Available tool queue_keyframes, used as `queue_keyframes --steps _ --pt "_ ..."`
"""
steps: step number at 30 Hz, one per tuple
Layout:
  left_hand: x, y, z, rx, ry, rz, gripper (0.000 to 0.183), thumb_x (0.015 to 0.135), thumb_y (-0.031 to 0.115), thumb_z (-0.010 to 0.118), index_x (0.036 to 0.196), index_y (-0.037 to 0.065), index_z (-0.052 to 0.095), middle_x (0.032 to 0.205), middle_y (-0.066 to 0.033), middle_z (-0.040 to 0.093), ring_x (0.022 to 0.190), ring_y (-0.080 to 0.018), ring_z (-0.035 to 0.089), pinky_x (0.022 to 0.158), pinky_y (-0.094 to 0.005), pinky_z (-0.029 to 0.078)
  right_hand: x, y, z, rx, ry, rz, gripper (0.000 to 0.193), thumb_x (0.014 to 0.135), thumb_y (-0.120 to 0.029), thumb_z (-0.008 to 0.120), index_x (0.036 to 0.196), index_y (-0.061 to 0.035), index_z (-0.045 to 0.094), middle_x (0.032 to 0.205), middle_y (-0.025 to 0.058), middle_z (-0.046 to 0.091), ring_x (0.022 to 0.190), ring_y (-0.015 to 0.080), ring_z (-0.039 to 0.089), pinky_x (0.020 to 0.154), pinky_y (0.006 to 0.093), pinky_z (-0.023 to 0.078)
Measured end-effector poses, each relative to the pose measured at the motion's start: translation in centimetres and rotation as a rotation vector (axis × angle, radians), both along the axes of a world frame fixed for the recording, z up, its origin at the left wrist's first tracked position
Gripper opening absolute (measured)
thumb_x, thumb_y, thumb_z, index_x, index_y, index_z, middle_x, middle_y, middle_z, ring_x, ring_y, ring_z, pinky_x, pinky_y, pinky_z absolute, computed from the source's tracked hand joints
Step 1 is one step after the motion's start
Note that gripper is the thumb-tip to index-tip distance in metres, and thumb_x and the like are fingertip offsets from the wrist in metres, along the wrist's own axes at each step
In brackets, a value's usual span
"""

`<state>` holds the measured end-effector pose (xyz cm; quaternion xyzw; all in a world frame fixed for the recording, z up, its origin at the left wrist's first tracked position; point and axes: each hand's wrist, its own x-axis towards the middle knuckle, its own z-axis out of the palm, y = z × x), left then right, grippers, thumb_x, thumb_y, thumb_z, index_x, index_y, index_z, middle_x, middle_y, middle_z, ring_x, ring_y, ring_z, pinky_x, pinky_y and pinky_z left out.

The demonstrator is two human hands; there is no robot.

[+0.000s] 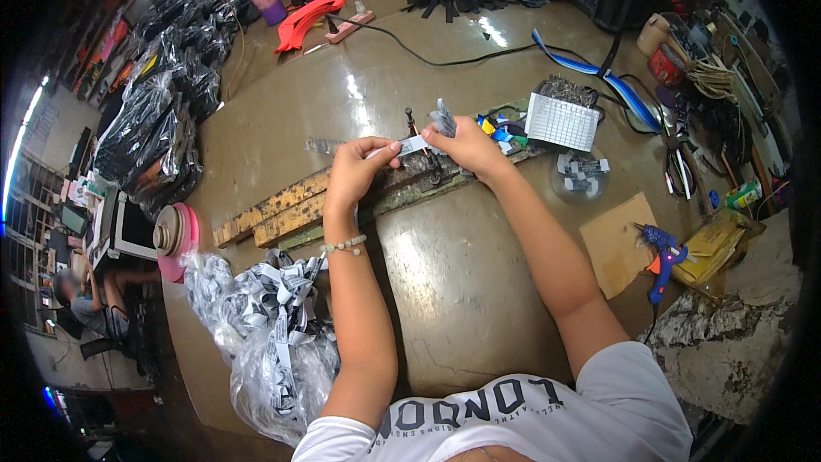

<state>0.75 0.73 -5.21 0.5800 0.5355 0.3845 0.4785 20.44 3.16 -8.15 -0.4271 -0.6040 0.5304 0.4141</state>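
Between my two hands runs a short whitish-grey label strip, beside a dark upright metal post on the wooden beam. My left hand pinches the strip's left end between thumb and finger. My right hand is closed at the strip's other end and also grips a folded bunch of grey strips that stands up above the fingers. Beneath both hands lies the worn wooden beam, with yellow and green paint patches. My right fingertips are partly hidden by the strips.
Left of my left forearm lies a clear plastic bag of label strips. On the right are a gridded white card, a clear round tub of labels, cardboard and a blue glue gun. A black cable crosses the table.
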Motion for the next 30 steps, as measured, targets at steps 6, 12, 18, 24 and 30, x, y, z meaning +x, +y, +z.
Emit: queue_keyframes --steps 6,12,18,24,30 --pt "-0.4 0.3 -1.0 -0.009 0.041 0.008 0.018 0.082 0.015 0.064 0.088 -0.001 0.065 0.068 -0.0007 0.062 0.065 -0.0054 0.053 0.065 -0.0192 0.040 0.0 0.3 -1.1 -0.019 -0.030 -0.014 0.023 0.082 -0.025 0.063 0.084 -0.0022 0.063 0.073 -0.0011 0.057 0.069 0.0077 0.048 0.065 0.0239 0.038" --pt "-0.3 0.0 0.0 -0.010 0.045 0.054 0.018 0.080 0.017 0.066 0.085 -0.001 0.066 0.068 -0.0018 0.063 0.064 -0.0065 0.053 0.066 -0.0203 0.040 1.3 0.8 -0.3 0.059 -0.190 -0.150 0.023 0.079 -0.024 0.066 0.082 -0.0016 0.061 0.071 -0.0003 0.058 0.066 0.0079 0.050 0.062 0.0255 0.042" --pt "-0.2 -0.3 1.6 0.092 0.045 0.068 0.021 0.081 0.017 0.065 0.089 -0.003 0.065 0.069 -0.0025 0.063 0.064 -0.0064 0.054 0.062 -0.0192 0.041 2.6 0.6 1.9 0.191 -0.410 -0.319 0.028 0.078 -0.026 0.062 0.076 0.0018 0.059 0.060 0.0097 0.057 0.055 0.0150 0.051 0.055 0.0321 0.043" --pt "0.9 -1.0 2.7 0.201 0.016 0.033 0.023 0.081 0.019 0.065 0.088 -0.002 0.066 0.067 -0.0029 0.063 0.064 -0.0058 0.054 0.062 -0.0203 0.041 1.7 -1.6 5.3 -0.004 0.015 -0.063 0.034 0.076 -0.039 0.068 0.074 -0.0051 0.062 0.061 -0.0019 0.053 0.054 0.0080 0.044 0.049 0.0264 0.035" --pt "2.1 -1.6 3.9 0.160 -0.054 -0.056 0.022 0.081 0.018 0.066 0.088 -0.002 0.066 0.066 -0.0021 0.063 0.062 -0.0054 0.054 0.059 -0.0191 0.041 1.0 -2.1 5.6 -0.084 0.121 0.024 0.027 0.074 -0.033 0.071 0.076 -0.0077 0.062 0.060 -0.0059 0.049 0.048 0.0033 0.038 0.044 0.0201 0.027"
